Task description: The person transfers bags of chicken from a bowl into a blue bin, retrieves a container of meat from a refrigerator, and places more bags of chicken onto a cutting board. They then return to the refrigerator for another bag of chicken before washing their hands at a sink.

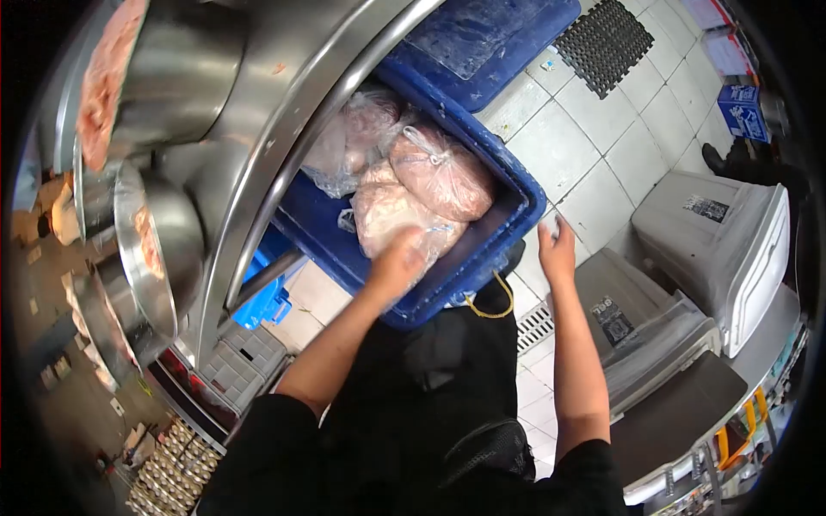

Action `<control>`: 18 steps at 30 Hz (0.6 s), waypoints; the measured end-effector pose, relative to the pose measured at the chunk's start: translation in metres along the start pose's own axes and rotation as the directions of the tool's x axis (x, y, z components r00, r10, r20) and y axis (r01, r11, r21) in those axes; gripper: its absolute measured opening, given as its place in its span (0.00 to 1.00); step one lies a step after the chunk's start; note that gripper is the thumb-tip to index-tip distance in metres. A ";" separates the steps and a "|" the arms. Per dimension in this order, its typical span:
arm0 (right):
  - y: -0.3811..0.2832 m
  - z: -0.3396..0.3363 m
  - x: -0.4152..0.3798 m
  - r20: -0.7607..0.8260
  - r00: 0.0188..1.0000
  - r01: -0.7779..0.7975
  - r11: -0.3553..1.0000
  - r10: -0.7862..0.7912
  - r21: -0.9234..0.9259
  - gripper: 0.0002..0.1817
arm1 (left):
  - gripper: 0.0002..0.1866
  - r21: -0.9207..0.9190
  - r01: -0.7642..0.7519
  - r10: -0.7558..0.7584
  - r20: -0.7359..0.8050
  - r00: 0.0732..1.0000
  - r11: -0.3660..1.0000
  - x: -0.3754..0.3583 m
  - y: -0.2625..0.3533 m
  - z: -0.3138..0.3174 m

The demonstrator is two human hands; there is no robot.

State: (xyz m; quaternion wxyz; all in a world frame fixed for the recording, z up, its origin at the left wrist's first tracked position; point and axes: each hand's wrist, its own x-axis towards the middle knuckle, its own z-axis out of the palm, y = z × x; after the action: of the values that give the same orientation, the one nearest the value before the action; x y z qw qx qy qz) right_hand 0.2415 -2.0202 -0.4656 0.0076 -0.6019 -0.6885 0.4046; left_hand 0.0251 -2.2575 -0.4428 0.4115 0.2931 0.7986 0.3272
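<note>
A blue plastic tub stands in front of me, with several clear plastic bags of pale pink meat inside. My left hand is over the tub's near side, against the closest bag of meat. Its fingers are blurred and partly hidden, so whether they grip the plastic does not show. Behind that one lies a knotted bag of meat, and another bag is at the far left of the tub. My right hand hovers outside the tub's right side, fingers spread, holding nothing.
A steel counter edge runs along the left, with metal bowls of meat on it. A blue lid lies beyond the tub. Grey lidded bins stand at right. The tiled floor has a drain grate and a black mat.
</note>
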 end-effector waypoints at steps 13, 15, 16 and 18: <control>-0.042 0.064 0.051 -0.402 0.872 0.225 0.957 -0.281 -0.182 0.25 | 0.45 0.285 0.377 -0.176 -0.542 0.822 0.881 0.271 -0.300 -0.227; -0.046 0.062 0.050 -0.385 0.885 0.213 0.963 -0.263 -0.168 0.25 | 0.43 0.266 0.532 -0.337 -0.535 0.775 0.804 0.279 -0.314 -0.227; -0.043 0.062 0.050 -0.375 0.890 0.209 0.962 -0.261 -0.175 0.25 | 0.41 0.254 0.674 -0.481 -0.533 0.696 0.694 0.276 -0.321 -0.228; -0.043 0.064 0.050 -0.395 0.873 0.215 0.952 -0.287 -0.218 0.24 | 0.38 0.337 0.553 -0.398 -0.429 0.811 0.762 0.261 -0.320 -0.225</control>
State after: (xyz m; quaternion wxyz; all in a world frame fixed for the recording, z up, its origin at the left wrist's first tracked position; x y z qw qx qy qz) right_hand 0.1604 -2.0110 -0.5084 0.1584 -0.5788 -0.7742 0.2013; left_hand -0.3574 -2.3248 -0.7079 0.2628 0.1044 0.9572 0.0624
